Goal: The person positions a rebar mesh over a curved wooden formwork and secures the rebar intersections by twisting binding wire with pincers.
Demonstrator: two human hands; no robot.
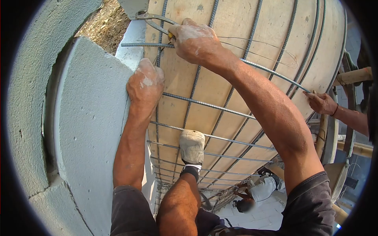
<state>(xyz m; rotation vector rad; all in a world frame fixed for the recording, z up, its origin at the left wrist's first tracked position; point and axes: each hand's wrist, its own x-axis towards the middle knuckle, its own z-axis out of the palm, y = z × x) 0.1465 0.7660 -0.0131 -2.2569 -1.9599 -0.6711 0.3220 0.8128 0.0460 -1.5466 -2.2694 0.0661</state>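
Observation:
My right hand point(195, 41) is closed around pincers point(153, 20) whose metal jaws point left, and thin wire point(275, 53) trails to the right from it. Just under that hand runs a horizontal steel bar point(143, 45). Lower and to the left, my left hand point(145, 80) is a dusty fist beside a vertical bar at the block wall's edge; what it grips, if anything, is hidden. Behind both hands, a grid of ribbed bars point(208, 104) lies over plywood panels point(232, 23).
A co-worker's hand point(323, 103) holds the horizontal bar's right end. My shoe point(192, 146) rests on the grid. Grey blocks point(90, 118) stand at left. Bamboo poles point(354, 76) are at right. Far below, another person point(262, 190) bends over near a tiled floor.

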